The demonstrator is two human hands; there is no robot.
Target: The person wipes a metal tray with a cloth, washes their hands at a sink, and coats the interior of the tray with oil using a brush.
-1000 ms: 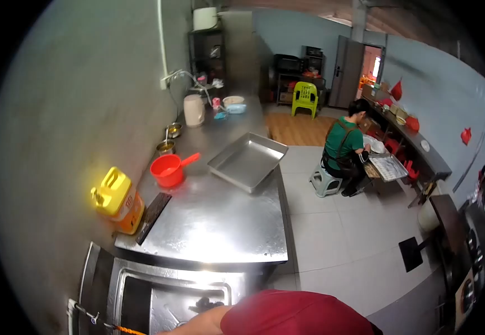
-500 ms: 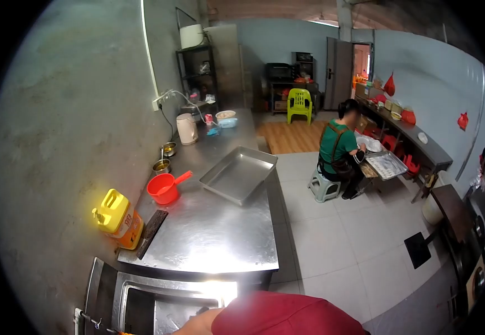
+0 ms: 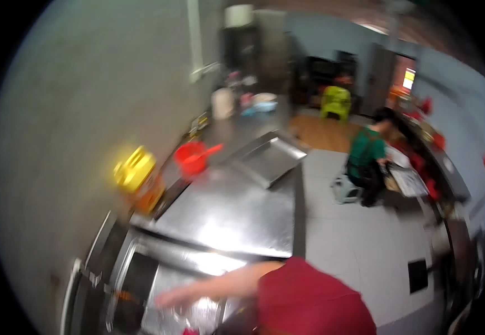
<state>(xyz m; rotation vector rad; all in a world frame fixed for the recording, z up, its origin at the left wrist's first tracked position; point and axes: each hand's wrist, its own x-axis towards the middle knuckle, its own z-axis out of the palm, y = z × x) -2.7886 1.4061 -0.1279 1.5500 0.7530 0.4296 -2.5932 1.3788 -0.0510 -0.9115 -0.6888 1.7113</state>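
My right hand point(image 3: 176, 296) is over the metal sink point(image 3: 161, 279), its arm reaching leftward from a dark red sleeve point(image 3: 312, 298). Motion smears the fingers, so their pose and anything in them cannot be made out. My left hand does not show. Beyond the sink is a steel counter point(image 3: 231, 209). It bears a red dipper point(image 3: 191, 161) and a shallow metal tray point(image 3: 273, 159). A yellow jug point(image 3: 136, 170) stands by the wall at the left.
A pale kettle point(image 3: 223, 104) and a bowl point(image 3: 265, 100) are farther back. At the right a person in green point(image 3: 365, 148) sits on a grey stool point(image 3: 344, 190) beside a tray point(image 3: 410, 181). A green chair point(image 3: 336, 103) is behind.
The view has swung, shifting the room to the right in the picture and blurring it. My right forearm and hand now show over the sink; earlier the hand was out of frame.
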